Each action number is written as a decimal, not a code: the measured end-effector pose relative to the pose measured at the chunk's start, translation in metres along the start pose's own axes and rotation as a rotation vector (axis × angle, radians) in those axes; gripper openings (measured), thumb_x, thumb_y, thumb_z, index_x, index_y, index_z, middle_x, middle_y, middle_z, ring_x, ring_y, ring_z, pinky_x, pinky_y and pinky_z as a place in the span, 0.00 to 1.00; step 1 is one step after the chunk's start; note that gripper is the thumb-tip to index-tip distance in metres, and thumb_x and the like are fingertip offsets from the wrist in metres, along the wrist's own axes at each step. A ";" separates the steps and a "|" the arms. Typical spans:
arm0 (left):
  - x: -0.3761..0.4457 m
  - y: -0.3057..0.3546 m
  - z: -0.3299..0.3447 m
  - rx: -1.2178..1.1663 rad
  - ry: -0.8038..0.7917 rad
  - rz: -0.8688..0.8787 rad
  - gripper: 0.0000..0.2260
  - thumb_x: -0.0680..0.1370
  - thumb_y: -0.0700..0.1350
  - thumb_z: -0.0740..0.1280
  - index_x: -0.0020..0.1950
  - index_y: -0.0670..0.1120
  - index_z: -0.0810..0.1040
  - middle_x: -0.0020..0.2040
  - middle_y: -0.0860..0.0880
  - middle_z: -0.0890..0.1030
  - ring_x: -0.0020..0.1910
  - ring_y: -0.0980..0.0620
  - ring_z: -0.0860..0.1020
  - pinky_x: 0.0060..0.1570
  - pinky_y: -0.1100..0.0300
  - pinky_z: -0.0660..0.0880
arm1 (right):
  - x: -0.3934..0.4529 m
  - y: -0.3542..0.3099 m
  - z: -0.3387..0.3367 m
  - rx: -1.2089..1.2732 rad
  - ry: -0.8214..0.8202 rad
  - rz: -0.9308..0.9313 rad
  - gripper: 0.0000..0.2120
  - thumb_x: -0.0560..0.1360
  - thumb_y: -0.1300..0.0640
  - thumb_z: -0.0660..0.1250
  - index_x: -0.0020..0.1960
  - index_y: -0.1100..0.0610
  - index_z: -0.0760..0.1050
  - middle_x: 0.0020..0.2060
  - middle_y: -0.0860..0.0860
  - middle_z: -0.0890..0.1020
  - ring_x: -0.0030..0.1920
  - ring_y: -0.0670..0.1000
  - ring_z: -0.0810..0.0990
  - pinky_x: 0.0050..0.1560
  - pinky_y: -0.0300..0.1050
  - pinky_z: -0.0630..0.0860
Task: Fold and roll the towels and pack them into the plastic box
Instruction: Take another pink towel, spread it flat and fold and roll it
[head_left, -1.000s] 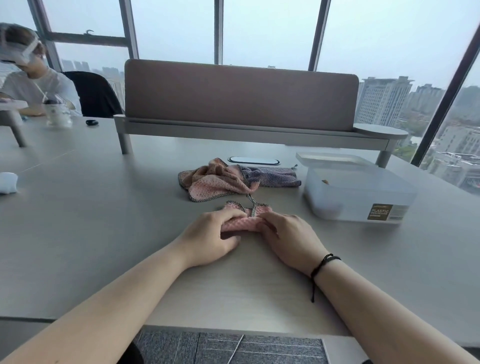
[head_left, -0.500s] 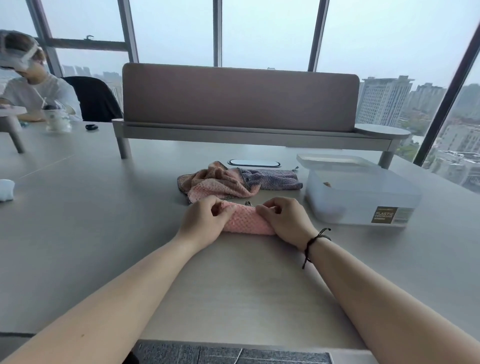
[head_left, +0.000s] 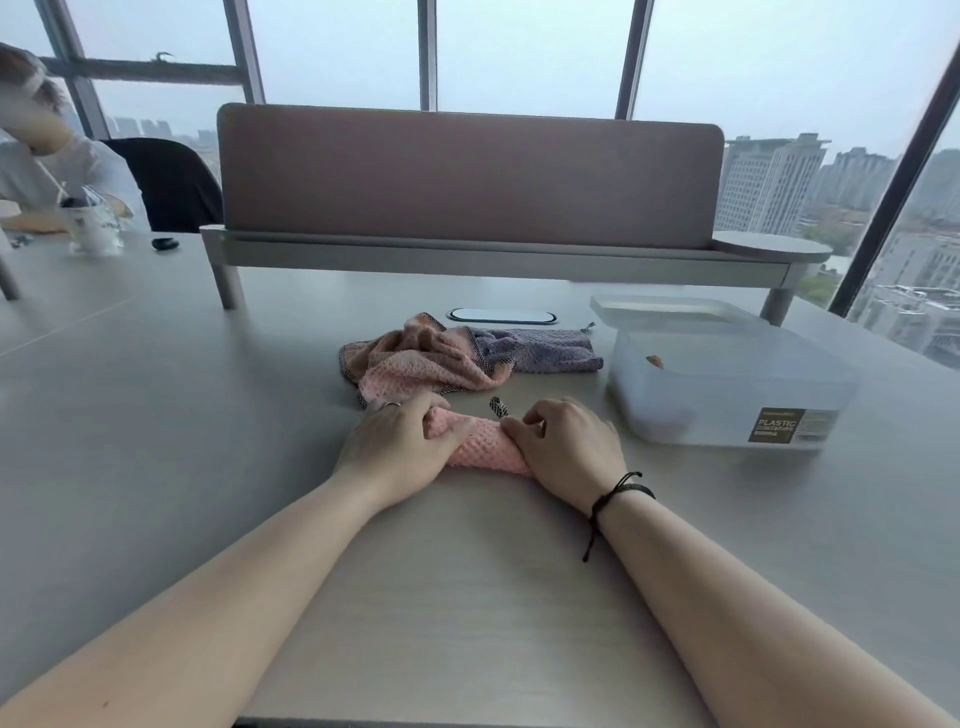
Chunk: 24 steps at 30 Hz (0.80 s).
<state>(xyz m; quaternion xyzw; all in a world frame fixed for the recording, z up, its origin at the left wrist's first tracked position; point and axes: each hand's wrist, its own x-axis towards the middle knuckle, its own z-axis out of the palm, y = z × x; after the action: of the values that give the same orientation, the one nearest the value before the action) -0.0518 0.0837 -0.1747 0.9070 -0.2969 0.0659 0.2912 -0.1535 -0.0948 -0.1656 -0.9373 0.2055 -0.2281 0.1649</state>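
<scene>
A pink waffle-textured towel (head_left: 480, 447) lies rolled into a short cylinder on the table, its checked hanging loop sticking up behind it. My left hand (head_left: 397, 447) grips the roll's left end with curled fingers, and my right hand (head_left: 569, 449) grips its right end the same way. Just behind lies a crumpled pink towel (head_left: 423, 366), with a purple towel (head_left: 535, 351) to its right. The translucent plastic box (head_left: 727, 387) stands open at the right, a small brownish object inside.
The box's lid (head_left: 670, 309) lies behind the box. A padded desk divider (head_left: 467, 176) on legs crosses the table's far side, with a cable port (head_left: 501, 315) in front of it. At the far left sits another person (head_left: 47, 166) with a cup (head_left: 96, 228).
Both hands have rolled the pink towel away from me, toward the crumpled towels. The flat remainder has wound into the roll, and only the hanging loop still sticks out.
</scene>
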 end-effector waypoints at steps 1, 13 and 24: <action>0.000 -0.001 -0.001 -0.014 -0.012 0.003 0.27 0.70 0.73 0.58 0.56 0.56 0.77 0.57 0.51 0.81 0.61 0.45 0.74 0.61 0.49 0.73 | 0.000 0.001 0.000 0.017 0.000 -0.004 0.16 0.75 0.35 0.62 0.43 0.47 0.77 0.48 0.47 0.81 0.53 0.52 0.79 0.55 0.49 0.71; -0.008 -0.001 -0.011 -0.452 0.060 0.093 0.17 0.67 0.53 0.80 0.41 0.46 0.75 0.35 0.54 0.74 0.33 0.56 0.69 0.32 0.66 0.67 | -0.010 0.007 -0.016 0.506 -0.170 -0.068 0.15 0.66 0.43 0.78 0.36 0.51 0.76 0.29 0.44 0.76 0.29 0.41 0.69 0.31 0.38 0.67; -0.018 0.010 -0.030 -1.247 -0.157 -0.040 0.19 0.66 0.38 0.78 0.54 0.45 0.77 0.38 0.51 0.82 0.43 0.50 0.79 0.44 0.55 0.75 | -0.012 0.003 -0.017 1.049 -0.371 0.059 0.22 0.53 0.49 0.84 0.45 0.49 0.82 0.38 0.58 0.75 0.41 0.54 0.72 0.47 0.51 0.68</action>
<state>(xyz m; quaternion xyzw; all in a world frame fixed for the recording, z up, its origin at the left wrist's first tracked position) -0.0701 0.1030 -0.1508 0.5742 -0.2831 -0.1918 0.7439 -0.1729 -0.0956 -0.1568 -0.7477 0.0580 -0.1261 0.6494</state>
